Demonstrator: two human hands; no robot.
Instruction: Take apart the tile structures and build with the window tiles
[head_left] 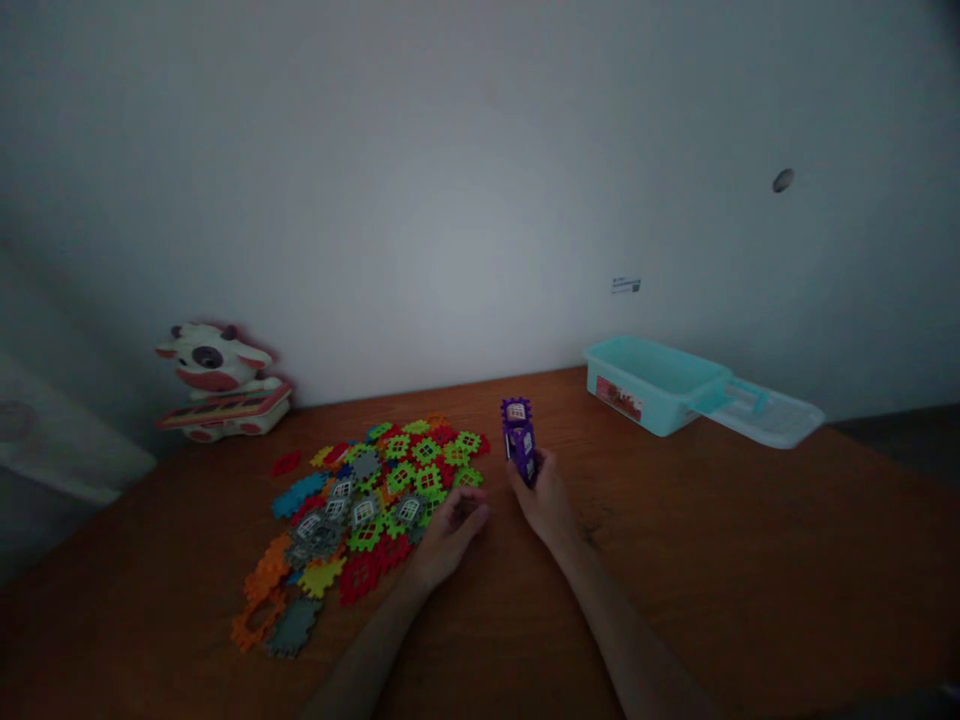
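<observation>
My right hand [544, 492] grips a purple building-block assembly [520, 440] made of joined toothed window pieces, its far end pointing away from me. My left hand [451, 535] is at the right edge of a pile of toothed plastic building pieces [401, 477]; its fingers are curled but apart, with nothing visible between them. Green, grey, red, orange, yellow and blue pieces overlap in the pile, many with window grids. Close to the left hand lie a grey window piece [409, 510] and red pieces [360, 577].
A turquoise plastic box [652, 375] stands at the back right, its clear lid [765, 412] leaning out to the right. A toy cow keyboard [221, 385] sits at the back left. Behind the wooden table [712, 540] rises a plain wall [450, 200].
</observation>
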